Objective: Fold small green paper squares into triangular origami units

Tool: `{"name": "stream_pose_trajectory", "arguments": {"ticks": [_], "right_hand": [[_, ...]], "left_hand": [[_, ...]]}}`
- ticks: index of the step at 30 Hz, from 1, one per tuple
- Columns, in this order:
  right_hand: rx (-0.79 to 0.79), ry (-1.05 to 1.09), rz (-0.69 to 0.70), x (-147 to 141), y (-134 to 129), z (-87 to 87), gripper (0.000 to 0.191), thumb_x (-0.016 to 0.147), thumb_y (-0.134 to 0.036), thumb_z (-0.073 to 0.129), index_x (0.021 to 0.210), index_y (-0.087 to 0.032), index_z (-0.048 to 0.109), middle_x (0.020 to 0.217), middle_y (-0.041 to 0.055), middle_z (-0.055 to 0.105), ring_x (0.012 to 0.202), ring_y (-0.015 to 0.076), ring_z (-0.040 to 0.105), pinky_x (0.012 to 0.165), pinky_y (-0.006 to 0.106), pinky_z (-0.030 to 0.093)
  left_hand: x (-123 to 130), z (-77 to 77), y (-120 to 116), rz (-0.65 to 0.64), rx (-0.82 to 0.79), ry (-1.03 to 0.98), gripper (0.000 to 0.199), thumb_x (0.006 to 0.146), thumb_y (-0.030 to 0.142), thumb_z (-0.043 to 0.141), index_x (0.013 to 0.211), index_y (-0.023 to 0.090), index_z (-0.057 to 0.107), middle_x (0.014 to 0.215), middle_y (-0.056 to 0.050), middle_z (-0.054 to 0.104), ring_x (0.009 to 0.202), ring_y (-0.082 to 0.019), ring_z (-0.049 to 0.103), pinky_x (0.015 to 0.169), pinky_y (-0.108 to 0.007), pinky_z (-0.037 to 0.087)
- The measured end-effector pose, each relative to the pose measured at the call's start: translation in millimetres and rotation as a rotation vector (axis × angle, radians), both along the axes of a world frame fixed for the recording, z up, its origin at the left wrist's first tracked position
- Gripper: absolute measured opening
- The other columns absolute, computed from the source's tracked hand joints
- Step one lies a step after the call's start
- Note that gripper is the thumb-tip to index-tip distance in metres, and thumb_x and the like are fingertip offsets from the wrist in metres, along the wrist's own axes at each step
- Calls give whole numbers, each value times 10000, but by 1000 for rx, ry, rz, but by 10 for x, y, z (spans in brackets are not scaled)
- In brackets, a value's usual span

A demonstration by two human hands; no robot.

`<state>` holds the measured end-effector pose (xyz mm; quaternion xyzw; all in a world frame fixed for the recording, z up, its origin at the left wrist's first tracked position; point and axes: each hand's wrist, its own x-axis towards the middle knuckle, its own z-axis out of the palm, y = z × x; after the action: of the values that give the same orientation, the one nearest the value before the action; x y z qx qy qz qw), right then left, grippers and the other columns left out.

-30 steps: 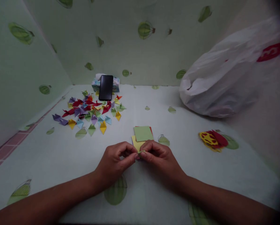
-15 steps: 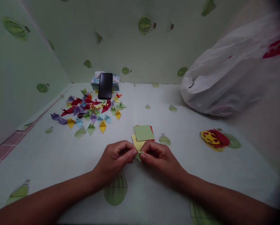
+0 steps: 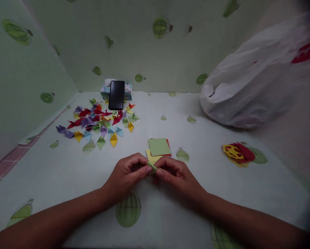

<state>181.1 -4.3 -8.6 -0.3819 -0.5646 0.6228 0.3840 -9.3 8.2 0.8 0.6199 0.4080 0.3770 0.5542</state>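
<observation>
A small folded green paper is pinched between my two hands near the middle of the view. My left hand grips its left side between thumb and fingers. On the other side, my right hand holds it with thumb and fingertips. Just beyond my fingers lie a green paper square with red paper showing under its edge, and a yellow paper partly hidden by my hands. Several folded paper pieces in many colours are spread at the back left.
A black phone leans on a tissue box at the back. On the right a large white plastic bag stands by the wall, with red and yellow cut-out pieces in front of it. Walls rise behind and at the left.
The green paper has turned between my fingertips and now slants down to the right, showing a narrow edge. Both hands stay in nearly the same place.
</observation>
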Motion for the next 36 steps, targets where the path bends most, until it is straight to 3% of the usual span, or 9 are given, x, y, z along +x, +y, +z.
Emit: {"name": "stream_pose_trajectory", "arguments": {"ticks": [7, 16, 24, 31, 36], "right_hand": [[-35, 21, 14, 9, 26, 2, 214, 882, -355, 615, 769, -181, 565, 687, -15, 597, 630, 116, 578, 628, 264, 459], [160, -160, -8, 34, 26, -39, 103, 857, -240, 601, 787, -167, 585, 675, -9, 569, 617, 112, 495, 577, 253, 386], [158, -167, -13, 2, 21, -77, 165, 869, -262, 602, 747, -176, 530, 650, -31, 497, 595, 102, 434, 547, 242, 342], [7, -35, 42, 1, 5, -44, 219, 922, -343, 529, 778, -179, 508, 671, -14, 537, 584, 113, 513, 566, 259, 401], [74, -126, 27, 8, 8, -55, 235, 859, -322, 625, 711, -171, 522, 630, -27, 506, 577, 98, 428, 537, 240, 330]], "left_hand": [[-17, -36, -5, -60, -62, 37, 84, 829, 218, 653, 794, 155, 697, 648, 6, 639, 532, -92, 582, 521, -206, 468], [-29, -19, 0, -111, 112, 135, 96, 829, 161, 655, 754, 147, 714, 633, 12, 612, 560, -81, 571, 562, -195, 457], [-13, -20, -8, -183, 35, 151, 121, 841, 191, 633, 748, 146, 696, 643, 23, 597, 595, -86, 551, 588, -202, 425], [-31, -14, -6, -125, -6, 137, 161, 868, 246, 603, 755, 141, 649, 677, 16, 573, 629, -102, 527, 612, -232, 414], [-27, 1, 7, -70, 31, 158, 141, 842, 240, 622, 741, 143, 637, 690, 13, 567, 636, -102, 503, 600, -233, 389]]}}
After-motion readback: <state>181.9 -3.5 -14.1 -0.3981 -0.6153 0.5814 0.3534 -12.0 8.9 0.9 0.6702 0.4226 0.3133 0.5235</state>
